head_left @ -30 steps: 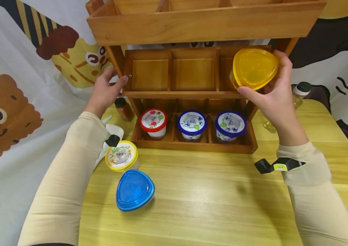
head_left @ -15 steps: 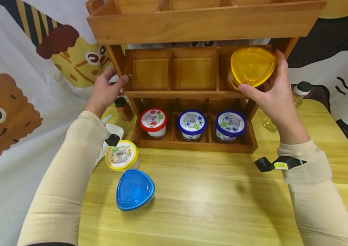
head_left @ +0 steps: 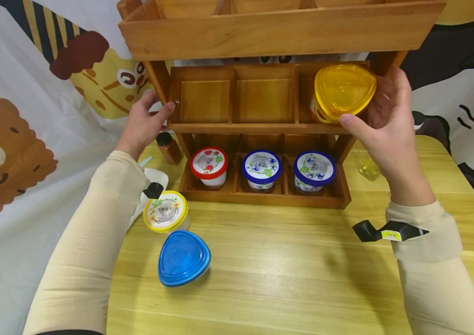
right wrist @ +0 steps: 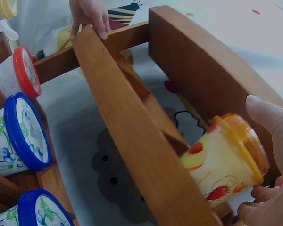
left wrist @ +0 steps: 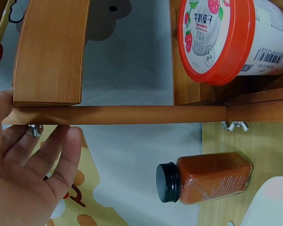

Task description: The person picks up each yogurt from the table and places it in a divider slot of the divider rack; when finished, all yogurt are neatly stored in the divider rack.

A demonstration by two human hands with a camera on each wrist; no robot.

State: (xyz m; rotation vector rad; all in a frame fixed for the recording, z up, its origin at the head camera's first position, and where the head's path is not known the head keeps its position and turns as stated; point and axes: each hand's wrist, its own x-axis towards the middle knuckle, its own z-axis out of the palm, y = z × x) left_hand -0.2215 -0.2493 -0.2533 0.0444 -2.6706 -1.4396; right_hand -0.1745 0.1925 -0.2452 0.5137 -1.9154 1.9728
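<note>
A three-tier wooden shelf (head_left: 262, 128) stands on the table. My left hand (head_left: 146, 118) holds its left side at the middle tier, thumb in front and fingers behind the side piece. In the middle tier's right compartment sits a tub with a rounded-triangular yellow lid (head_left: 344, 90); fruit prints cover its side in the right wrist view. My right hand (head_left: 393, 125) is beside this tub, thumb and fingers spread apart around the lid. The lower tier bears a red-lidded tub (head_left: 209, 165) and two blue-lidded tubs (head_left: 262, 168), one per compartment.
A round yellow-lidded tub (head_left: 165, 211) and a triangular blue-lidded tub (head_left: 183, 258) stand on the table (head_left: 287, 270), front left. A spice jar (head_left: 169, 148) and a white scoop-like thing (head_left: 157, 178) lie near the shelf's left side; a glass bottle (head_left: 369, 168) stands right.
My right hand lets go of the yellow-lidded tub and moves slightly right, after shifting it a little left into the compartment. The left hand stays on the shelf.
</note>
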